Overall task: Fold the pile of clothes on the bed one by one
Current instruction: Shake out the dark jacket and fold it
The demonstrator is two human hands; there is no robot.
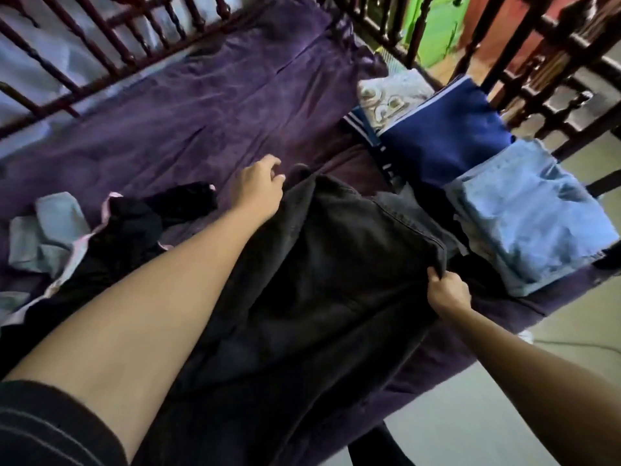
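A dark grey pair of jeans (322, 264) lies spread across the purple bed sheet (188, 105) in front of me. My left hand (260, 186) grips its far left edge, fingers curled over the cloth. My right hand (448, 290) pinches the right edge of the waistband. To the left lies an unfolded black garment with pink trim (131, 223) and a crumpled light blue piece (50, 230). On the right, folded items are lined up: light blue jeans (531, 213), a navy garment (450, 139) and a pale patterned piece (389, 92).
A dark wooden railing with turned spindles (111, 45) runs along the far side of the bed, and a carved wooden end frame (554, 62) stands at the right. The tiled floor (470, 425) shows beyond the bed's near right edge.
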